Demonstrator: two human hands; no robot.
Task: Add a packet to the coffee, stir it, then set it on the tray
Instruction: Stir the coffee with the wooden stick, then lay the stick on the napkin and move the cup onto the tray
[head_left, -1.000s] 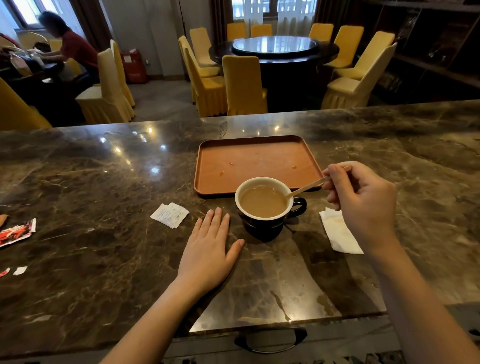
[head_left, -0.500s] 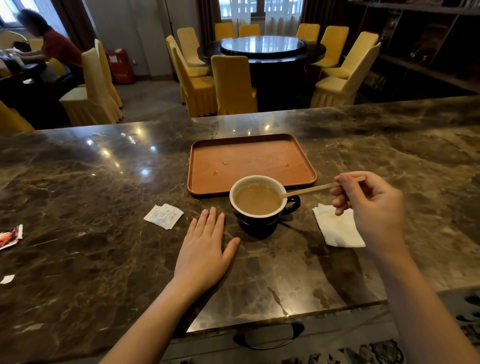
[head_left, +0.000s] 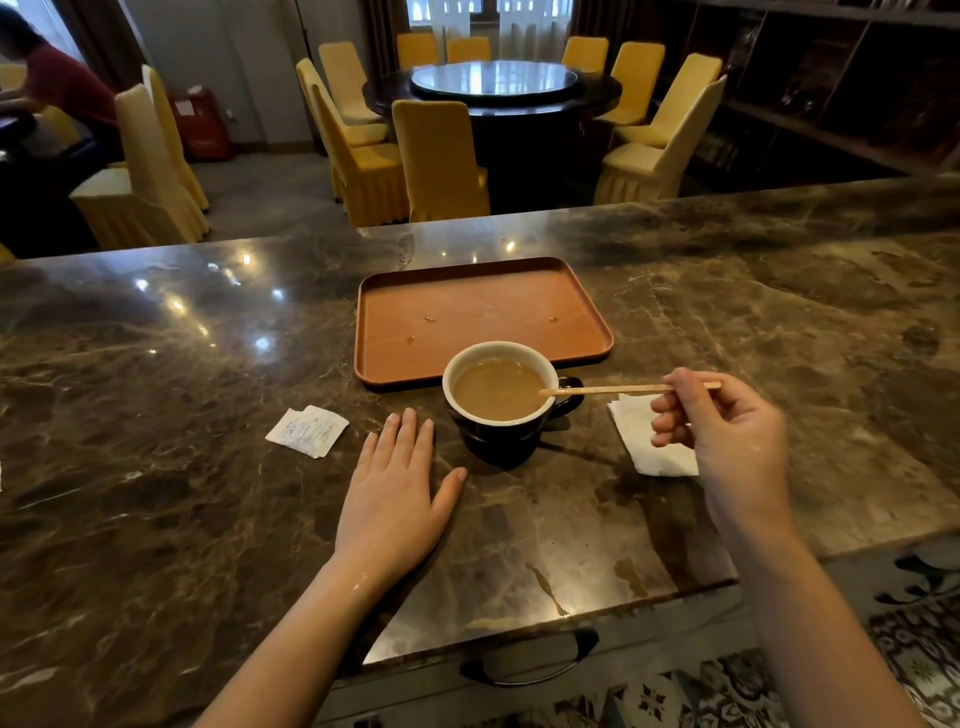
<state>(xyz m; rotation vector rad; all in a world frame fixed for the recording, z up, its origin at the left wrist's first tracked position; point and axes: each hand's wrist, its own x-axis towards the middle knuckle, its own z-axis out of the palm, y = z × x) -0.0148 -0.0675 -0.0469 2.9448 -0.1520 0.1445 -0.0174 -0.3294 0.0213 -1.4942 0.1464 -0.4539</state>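
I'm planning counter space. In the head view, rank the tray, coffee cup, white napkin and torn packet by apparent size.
1. tray, clearly largest
2. coffee cup
3. white napkin, partly hidden by the right hand, so unsure against the packet
4. torn packet

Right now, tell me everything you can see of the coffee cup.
The cup is dark outside, white inside, nearly full of milky brown coffee. It stands upright on the marble counter, just in front of the tray, handle toward the right. A wooden stirrer, held by the right hand, rests across its rim.
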